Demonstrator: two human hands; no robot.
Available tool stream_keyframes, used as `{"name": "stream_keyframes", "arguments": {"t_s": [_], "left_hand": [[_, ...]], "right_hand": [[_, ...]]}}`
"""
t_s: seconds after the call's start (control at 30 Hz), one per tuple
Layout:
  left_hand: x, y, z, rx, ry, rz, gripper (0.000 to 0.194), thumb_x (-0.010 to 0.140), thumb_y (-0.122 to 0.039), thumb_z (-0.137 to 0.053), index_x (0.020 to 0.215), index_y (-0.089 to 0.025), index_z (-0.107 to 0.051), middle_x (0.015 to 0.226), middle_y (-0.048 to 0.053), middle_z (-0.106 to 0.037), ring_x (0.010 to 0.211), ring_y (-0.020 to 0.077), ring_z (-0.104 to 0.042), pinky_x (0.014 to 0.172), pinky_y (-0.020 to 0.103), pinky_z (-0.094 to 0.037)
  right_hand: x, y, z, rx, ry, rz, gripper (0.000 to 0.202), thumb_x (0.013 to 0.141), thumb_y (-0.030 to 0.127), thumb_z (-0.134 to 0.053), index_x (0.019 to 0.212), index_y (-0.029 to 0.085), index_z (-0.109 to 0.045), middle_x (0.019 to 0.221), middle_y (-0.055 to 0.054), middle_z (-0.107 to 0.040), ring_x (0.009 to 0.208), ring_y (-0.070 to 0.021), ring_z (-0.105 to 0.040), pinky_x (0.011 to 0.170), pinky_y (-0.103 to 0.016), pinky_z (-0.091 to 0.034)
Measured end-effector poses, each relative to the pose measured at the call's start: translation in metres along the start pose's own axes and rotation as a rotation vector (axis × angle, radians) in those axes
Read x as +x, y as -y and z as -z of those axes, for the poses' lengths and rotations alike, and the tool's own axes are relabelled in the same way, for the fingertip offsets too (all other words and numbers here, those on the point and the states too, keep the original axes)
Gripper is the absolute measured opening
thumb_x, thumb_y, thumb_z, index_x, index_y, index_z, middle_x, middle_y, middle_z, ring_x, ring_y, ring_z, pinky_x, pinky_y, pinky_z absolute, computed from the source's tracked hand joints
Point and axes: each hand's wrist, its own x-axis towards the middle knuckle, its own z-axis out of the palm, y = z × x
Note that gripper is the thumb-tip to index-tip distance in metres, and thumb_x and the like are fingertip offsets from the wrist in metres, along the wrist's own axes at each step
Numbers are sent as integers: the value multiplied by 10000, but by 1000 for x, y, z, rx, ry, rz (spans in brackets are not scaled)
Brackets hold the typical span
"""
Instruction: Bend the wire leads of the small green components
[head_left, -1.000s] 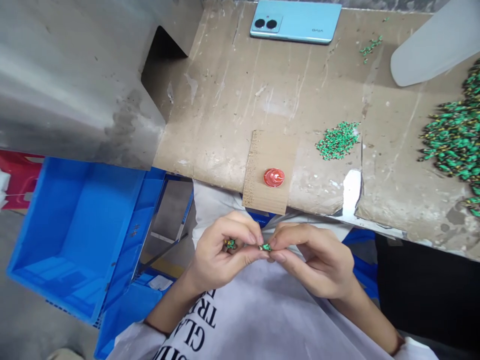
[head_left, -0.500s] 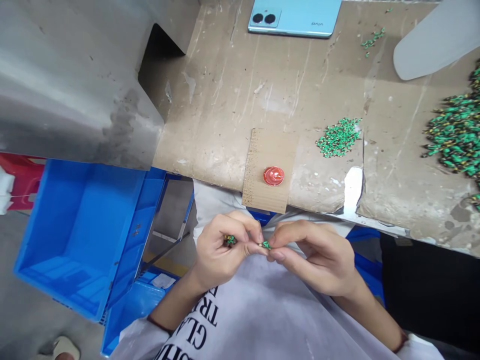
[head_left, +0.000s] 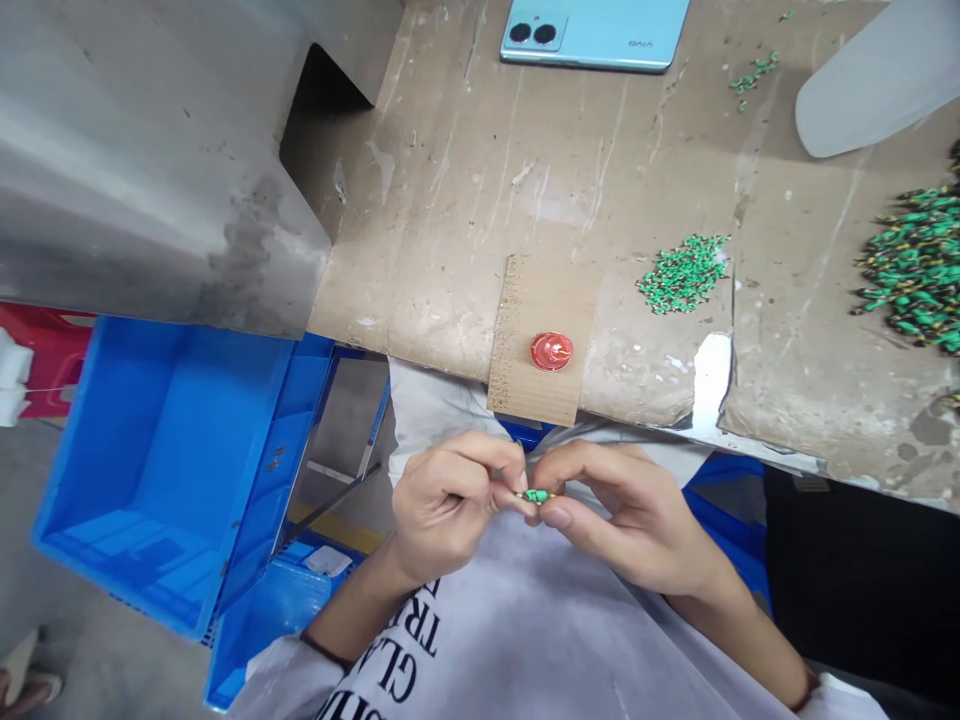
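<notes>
My left hand [head_left: 442, 500] and my right hand [head_left: 630, 510] meet in front of my shirt, their fingertips pinching a small green piece [head_left: 536, 495] from either side. Beyond them, a strip of corrugated cardboard [head_left: 517, 345] overhangs the table's front edge. A small round red object [head_left: 551, 351] sits on that strip. To its right lies a small pile of green pieces [head_left: 682, 274]. A larger heap of green and dark pieces [head_left: 919, 265] is at the right edge.
A light blue phone [head_left: 596, 30] lies at the table's back, with a few green bits [head_left: 754, 75] and a white object [head_left: 862, 90] further right. Metal housing [head_left: 150, 150] stands at left above a blue crate [head_left: 187, 430]. Part of a person's foot [head_left: 34, 685] shows at lower left.
The green pieces seen in my left hand's curled fingers no longer show. More of the piece between the fingertips is visible. The foot at lower left has moved left.
</notes>
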Motion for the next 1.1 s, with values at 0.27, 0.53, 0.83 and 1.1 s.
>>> {"name": "stream_keyframes", "arguments": {"t_s": [0.27,0.53,0.83,1.1], "left_hand": [[-2,3,1,-3,60,-21,296,982,-33,-741,800,-170,-552,926,23,-733,821,116,-735,645,183,-566],[8,-1,-5,-94,17,-13,332,978,-120,-795,782,-170,-532,886,13,-719,750,105,-725,620,174,-597],[0,2,0,-15,3,10,381,989,-90,-744,720,-186,-492,887,28,-758,718,125,-726,552,187,-547],[15,-6,-12,-102,-142,301,244,837,-90,-912,864,-219,-707,826,5,-769,717,134,-723,621,183,-565]], "right_hand": [[0,0,-1,-6,-3,-9,77,1041,201,-682,968,216,-662,753,17,-712,637,-127,-665,605,-224,-555],[2,5,6,-145,18,102,95,1100,235,-609,1038,220,-679,771,-3,-722,639,-136,-670,590,-237,-549],[3,-4,4,-229,36,253,133,1130,211,-536,1120,211,-669,808,-19,-729,648,-160,-647,593,-278,-553],[-8,-11,10,-317,-166,142,112,1083,286,-625,1039,245,-719,769,0,-768,625,-164,-725,599,-267,-612]]}}
